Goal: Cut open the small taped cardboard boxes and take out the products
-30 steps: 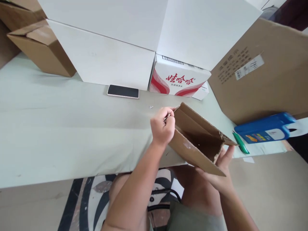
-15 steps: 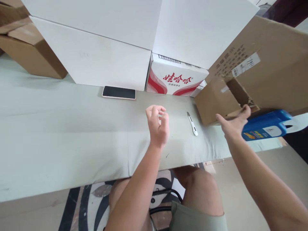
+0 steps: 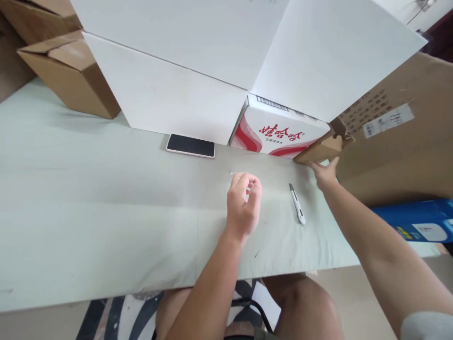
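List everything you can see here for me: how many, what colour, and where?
Table: one, pale green cover, across the middle
White panels: at least three, white, at the back
Printed carton: one, white and red, below the panels
Brown boxes: at least two, brown, far left
Large carton: one, brown, right
Small box: one, brown, beside the printed carton
Phone: one, black with pale rim, on the table
Utility knife: one, white, right part of the table
Container: one, blue, right edge
Paper: one, white, below the table edge
Legs: two, bare, bottom
Left grip: one, bare hand, loosely curled over the table
Right grip: one, bare hand, at the small box
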Motion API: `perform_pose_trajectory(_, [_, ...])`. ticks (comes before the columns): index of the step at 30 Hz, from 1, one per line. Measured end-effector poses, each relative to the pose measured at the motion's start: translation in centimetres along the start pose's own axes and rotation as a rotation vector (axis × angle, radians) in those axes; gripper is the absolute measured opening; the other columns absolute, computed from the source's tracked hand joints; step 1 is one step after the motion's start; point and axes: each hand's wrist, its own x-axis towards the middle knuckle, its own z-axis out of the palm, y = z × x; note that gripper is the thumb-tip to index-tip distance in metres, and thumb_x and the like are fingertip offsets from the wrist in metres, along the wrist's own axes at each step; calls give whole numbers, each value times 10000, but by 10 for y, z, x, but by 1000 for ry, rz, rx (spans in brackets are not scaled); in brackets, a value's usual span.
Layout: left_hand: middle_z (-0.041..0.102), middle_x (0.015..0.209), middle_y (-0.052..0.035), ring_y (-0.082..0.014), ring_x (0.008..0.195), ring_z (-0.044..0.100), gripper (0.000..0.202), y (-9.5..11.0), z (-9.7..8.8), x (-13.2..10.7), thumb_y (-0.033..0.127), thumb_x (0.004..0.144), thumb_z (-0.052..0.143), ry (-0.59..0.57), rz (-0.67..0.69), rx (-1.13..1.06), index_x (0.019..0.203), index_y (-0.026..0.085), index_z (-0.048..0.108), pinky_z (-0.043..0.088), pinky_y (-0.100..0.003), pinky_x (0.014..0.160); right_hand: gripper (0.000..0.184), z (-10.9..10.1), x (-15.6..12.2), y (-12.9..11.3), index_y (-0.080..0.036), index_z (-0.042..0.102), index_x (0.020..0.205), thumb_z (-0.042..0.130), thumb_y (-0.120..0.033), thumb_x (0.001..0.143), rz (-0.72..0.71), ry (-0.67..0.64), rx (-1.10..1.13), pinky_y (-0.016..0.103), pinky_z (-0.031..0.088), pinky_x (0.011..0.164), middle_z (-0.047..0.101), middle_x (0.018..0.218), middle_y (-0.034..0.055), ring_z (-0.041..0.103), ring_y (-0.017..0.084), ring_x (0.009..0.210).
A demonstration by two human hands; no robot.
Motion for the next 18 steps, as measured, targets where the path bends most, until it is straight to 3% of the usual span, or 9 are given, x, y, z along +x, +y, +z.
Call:
perform_pose_trajectory(4, [628, 898, -56, -196, 822, 573, 235, 2, -7, 0, 354, 936, 477, -28, -22, 8, 764, 224, 570, 520, -342, 773, 597, 43, -18, -8, -180, 517, 1421, 680, -466, 922, 185, 14, 34, 450, 587, 967, 681, 1223, 135, 680, 239, 1071])
perform_pose_trajectory(7, [618, 918, -58, -194, 834, 580, 250, 7, -16, -3, 376, 938, 487, -17, -57, -23, 764, 216, 568, 502, -331, 752, 402, 56, -42, -33, -166, 634, 1287, 684, -413, 973, 173, -68, 57, 445, 589, 996, 672, 1263, 106, 673, 211, 1117])
perform_pose_trajectory(9, [604, 925, -54, -192, 841, 579, 254, 10, -24, -5, 386, 935, 497, -3, -93, -66, 757, 213, 553, 486, -322, 737, 361, 58, -54, -58, -165, 663, 1178, 745, -384, 903, 103, -133, 76, 502, 565, 1060, 697, 1234, 115, 677, 247, 1161])
perform_pose_trajectory(12, [589, 923, -41, -186, 852, 574, 235, 14, -39, -5, 354, 924, 516, 36, -164, -139, 739, 210, 528, 473, -316, 760, 358, 67, -69, -110, -202, 658, 1028, 775, -406, 758, -57, -219, 101, 553, 531, 1115, 744, 1148, 129, 697, 297, 1168])
perform_pose_trajectory(14, [592, 885, -27, -187, 856, 573, 206, 14, -48, -4, 316, 923, 522, 83, -243, -201, 745, 211, 528, 464, -316, 777, 383, 81, -78, -152, -206, 653, 1023, 735, -456, 744, -171, -256, 112, 557, 534, 1112, 753, 1141, 129, 709, 298, 1158])
perform_pose_trajectory(18, [556, 739, 8, -180, 773, 547, 149, 12, -50, -11, 289, 923, 506, 196, -457, -381, 800, 217, 549, 429, -320, 754, 372, 134, -99, -253, -221, 675, 1103, 684, -428, 793, -391, -323, 136, 501, 536, 1130, 737, 1234, 112, 701, 265, 1204])
